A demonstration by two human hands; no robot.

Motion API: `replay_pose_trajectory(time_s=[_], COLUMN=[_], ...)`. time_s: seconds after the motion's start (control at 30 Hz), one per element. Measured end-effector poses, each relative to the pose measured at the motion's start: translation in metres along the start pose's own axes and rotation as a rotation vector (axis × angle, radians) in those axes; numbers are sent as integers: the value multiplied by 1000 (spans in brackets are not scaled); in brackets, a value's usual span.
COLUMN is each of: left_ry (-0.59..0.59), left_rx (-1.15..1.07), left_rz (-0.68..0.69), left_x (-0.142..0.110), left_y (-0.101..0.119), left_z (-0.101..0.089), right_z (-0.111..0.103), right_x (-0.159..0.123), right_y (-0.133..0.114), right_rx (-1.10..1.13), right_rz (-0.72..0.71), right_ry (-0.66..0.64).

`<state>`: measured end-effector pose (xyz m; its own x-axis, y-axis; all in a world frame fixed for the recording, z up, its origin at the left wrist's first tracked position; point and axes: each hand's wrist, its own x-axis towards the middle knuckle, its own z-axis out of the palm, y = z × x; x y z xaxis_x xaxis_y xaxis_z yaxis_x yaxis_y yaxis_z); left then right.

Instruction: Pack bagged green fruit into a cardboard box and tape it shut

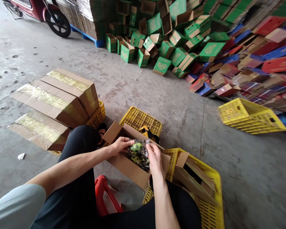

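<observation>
Between my two hands is a clear plastic packet (138, 147) with green, dark-spotted contents that I cannot identify. My left hand (122, 145) pinches its left edge, and my right hand (154, 156) grips its right edge. The packet is held over an open cardboard box (127, 168) whose flaps stand outward. More green and black packets show inside the box, partly covered by the held one. Just beyond the box, a yellow and black tape dispenser (149, 133) rests by a yellow crate (140, 117).
Taped cartons (54, 98) stand on crates at left. A yellow crate (214, 194) at right holds an open carton (193, 178). A red stool (105, 194) is below. Green boxes (162, 65) and red and blue boxes (278, 63) are heaped behind, near another crate (250, 116).
</observation>
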<state>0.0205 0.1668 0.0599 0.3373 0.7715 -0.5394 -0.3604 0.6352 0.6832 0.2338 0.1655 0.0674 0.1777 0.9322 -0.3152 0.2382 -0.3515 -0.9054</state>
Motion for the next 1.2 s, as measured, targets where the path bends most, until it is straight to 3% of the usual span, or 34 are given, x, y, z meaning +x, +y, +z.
replay_pose_trajectory(time_s=[0.27,0.43,0.53,0.7,0.93,1.1,1.2], left_ry=[-2,2,19,61,93,127,54], left_rx=[113,-2,11,59,71,109,92], left_rz=[54,15,28,87,95,65,112], left_x=[-2,-1,2,8,16,12,6], left_y=[7,4,1,-5,-8,-6,-4], left_z=[2,0,-2,-3,-8,-7,-3], right_z=[1,-3,-5,-5,-9,-9,-8], right_x=[-9,-5,-3,-3,-8,-9,-9], right_y=[-14,-9,-5,-4,-18,-16,-13], right_rx=[280,330,335,353,416,381,341], right_rz=[212,220,216,233,283,261,271], right_ry=[-253,-63,-21,-30,-222,-198,-166])
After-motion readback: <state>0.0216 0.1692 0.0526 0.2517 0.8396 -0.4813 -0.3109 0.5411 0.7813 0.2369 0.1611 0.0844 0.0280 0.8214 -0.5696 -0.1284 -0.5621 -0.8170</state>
